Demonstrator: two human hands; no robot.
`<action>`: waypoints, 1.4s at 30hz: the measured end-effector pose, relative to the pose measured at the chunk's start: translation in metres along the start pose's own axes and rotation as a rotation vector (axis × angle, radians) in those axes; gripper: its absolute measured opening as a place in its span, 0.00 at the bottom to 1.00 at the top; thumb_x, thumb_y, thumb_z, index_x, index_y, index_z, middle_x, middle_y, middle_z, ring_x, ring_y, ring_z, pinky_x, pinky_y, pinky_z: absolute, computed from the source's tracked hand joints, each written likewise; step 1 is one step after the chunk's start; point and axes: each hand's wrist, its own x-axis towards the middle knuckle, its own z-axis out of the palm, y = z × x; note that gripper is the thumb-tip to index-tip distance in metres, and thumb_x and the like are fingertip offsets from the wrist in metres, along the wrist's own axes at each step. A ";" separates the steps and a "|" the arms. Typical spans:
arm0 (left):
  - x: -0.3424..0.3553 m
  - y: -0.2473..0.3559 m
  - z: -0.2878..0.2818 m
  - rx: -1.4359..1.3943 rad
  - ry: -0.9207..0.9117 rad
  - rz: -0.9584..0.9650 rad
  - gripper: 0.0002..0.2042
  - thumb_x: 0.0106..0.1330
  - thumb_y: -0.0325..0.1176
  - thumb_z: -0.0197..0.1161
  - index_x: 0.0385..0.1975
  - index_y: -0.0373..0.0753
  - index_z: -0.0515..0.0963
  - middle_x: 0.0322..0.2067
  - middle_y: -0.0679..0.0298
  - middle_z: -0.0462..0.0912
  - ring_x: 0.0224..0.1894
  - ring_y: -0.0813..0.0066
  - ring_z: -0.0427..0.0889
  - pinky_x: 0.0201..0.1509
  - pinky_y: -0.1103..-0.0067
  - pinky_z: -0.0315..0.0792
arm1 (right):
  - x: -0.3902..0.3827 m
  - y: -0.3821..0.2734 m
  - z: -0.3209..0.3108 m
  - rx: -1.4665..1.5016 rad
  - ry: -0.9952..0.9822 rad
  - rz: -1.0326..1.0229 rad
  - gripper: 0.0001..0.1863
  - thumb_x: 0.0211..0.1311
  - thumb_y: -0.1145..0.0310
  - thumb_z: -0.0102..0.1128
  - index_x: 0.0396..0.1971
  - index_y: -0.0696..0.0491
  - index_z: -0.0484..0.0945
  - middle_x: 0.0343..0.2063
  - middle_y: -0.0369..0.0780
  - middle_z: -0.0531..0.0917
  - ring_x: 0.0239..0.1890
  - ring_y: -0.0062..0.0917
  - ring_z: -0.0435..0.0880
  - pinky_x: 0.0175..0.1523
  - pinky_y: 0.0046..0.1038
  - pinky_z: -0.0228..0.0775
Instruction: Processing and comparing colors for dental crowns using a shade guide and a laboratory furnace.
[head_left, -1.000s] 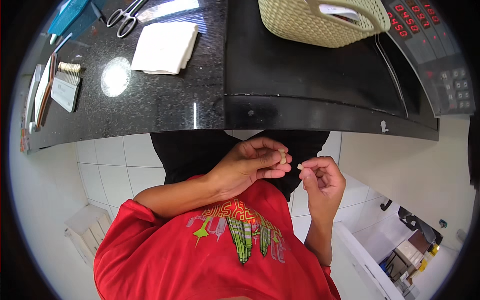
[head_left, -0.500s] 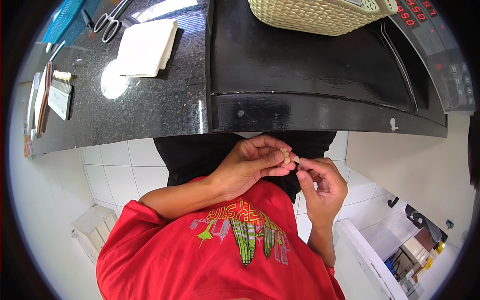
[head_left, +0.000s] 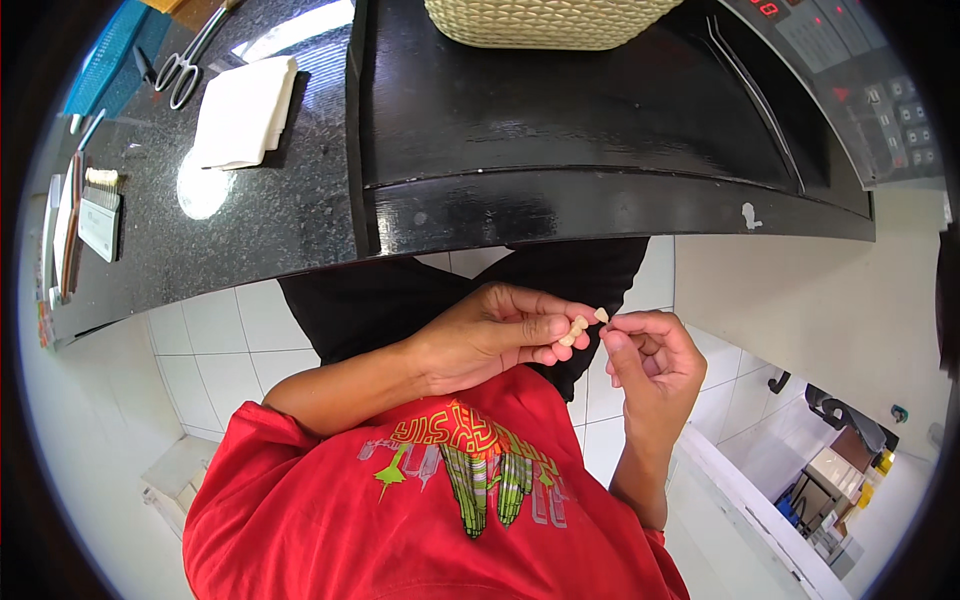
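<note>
My left hand point(head_left: 490, 335) pinches a small cream, tooth-shaped dental bridge point(head_left: 574, 331) of a few joined lumps between thumb and fingers. Facing it, my right hand point(head_left: 655, 365) has thumb and forefinger closed at the base of a single cream dental crown point(head_left: 601, 315), its pointed end toward the thumb. The crown is just beside the bridge, and a thin gap seems to part them. Both hands hover over my lap, in front of the black counter edge. Whether a thin pin holds the crown is too small to tell.
A black counter point(head_left: 560, 120) spans the front. On it stand a cream woven basket point(head_left: 550, 25), a folded white cloth point(head_left: 245, 110), scissors point(head_left: 185, 75), a blue basket point(head_left: 105, 65) and a tooth shade guide point(head_left: 100, 220). A grey keypad panel point(head_left: 850, 90) is at far right.
The view has shifted, so the counter things sit further left. My right hand has turned the crown slightly upward beside the bridge; my left hand still grips the bridge.
</note>
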 end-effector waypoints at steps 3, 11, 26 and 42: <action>0.001 0.001 0.003 0.000 -0.025 -0.002 0.17 0.70 0.33 0.62 0.56 0.34 0.77 0.42 0.62 0.84 0.40 0.85 0.80 0.48 0.86 0.75 | -0.003 -0.001 -0.003 -0.002 0.001 0.009 0.07 0.59 0.82 0.66 0.37 0.63 0.80 0.30 0.39 0.84 0.26 0.15 0.81 0.27 0.15 0.71; 0.003 -0.001 0.010 0.066 0.032 0.017 0.16 0.70 0.31 0.62 0.54 0.31 0.79 0.39 0.60 0.84 0.37 0.80 0.76 0.44 0.81 0.72 | -0.005 -0.001 -0.003 -0.011 -0.008 -0.040 0.08 0.59 0.83 0.66 0.39 0.62 0.82 0.30 0.39 0.84 0.25 0.14 0.81 0.25 0.14 0.72; 0.001 -0.004 0.011 0.062 0.022 0.033 0.15 0.70 0.31 0.62 0.53 0.31 0.79 0.39 0.60 0.83 0.37 0.78 0.77 0.44 0.81 0.72 | -0.007 -0.003 -0.004 -0.034 -0.012 -0.052 0.10 0.58 0.83 0.65 0.41 0.62 0.82 0.30 0.39 0.83 0.27 0.14 0.82 0.27 0.15 0.74; -0.001 -0.001 0.016 0.204 0.129 0.264 0.08 0.69 0.27 0.62 0.45 0.34 0.76 0.45 0.53 0.83 0.48 0.66 0.85 0.53 0.74 0.81 | 0.007 -0.010 -0.011 0.047 -0.205 0.029 0.07 0.62 0.82 0.61 0.39 0.62 0.80 0.34 0.39 0.81 0.37 0.19 0.83 0.40 0.19 0.77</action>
